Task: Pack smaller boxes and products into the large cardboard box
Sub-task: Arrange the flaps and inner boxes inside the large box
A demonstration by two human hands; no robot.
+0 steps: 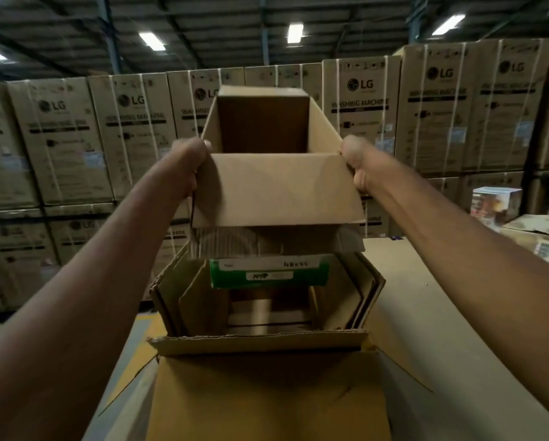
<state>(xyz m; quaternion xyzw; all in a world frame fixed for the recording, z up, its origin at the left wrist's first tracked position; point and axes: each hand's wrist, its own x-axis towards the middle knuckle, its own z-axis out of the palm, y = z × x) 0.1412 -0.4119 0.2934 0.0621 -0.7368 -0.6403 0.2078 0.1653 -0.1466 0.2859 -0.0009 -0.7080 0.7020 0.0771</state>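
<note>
**Hazards, judged from the present layout**

- Large cardboard box [260, 340]: standing open on the table [425, 297], crowded inside by loose cardboard liners [184, 297] leaning inward along both sides. Likely to catch a descending corner and jam or tip the load.
- Smaller box [276, 189]: held high, directly above the large one, tilted with its opening toward the camera. Prone to slipping or twisting, being gripped only at the two upper near corners. Lower flaps visible beneath the near wall; sealed or loose, cannot tell. If loose, liable to fold against the liners on entry.
- Green-and-white product box [268, 275]: seated at the far side of the large cardboard box, below the held one. Open to crushing if lowered onto squarely.

**Containers and contents**

- Large cardboard box: near flap folded out toward the camera. Holding the liners and the green-and-white product box. Floor partly visible between them, too blurred to read.
- Smaller box: top open, nothing seen in the visible interior. Bottom hidden behind the near wall.

**Grip**

- Left hand [190, 160]: fingers curled round the left near corner of the smaller box.
- Right hand [356, 163]: clasping the right near corner likewise.
</note>
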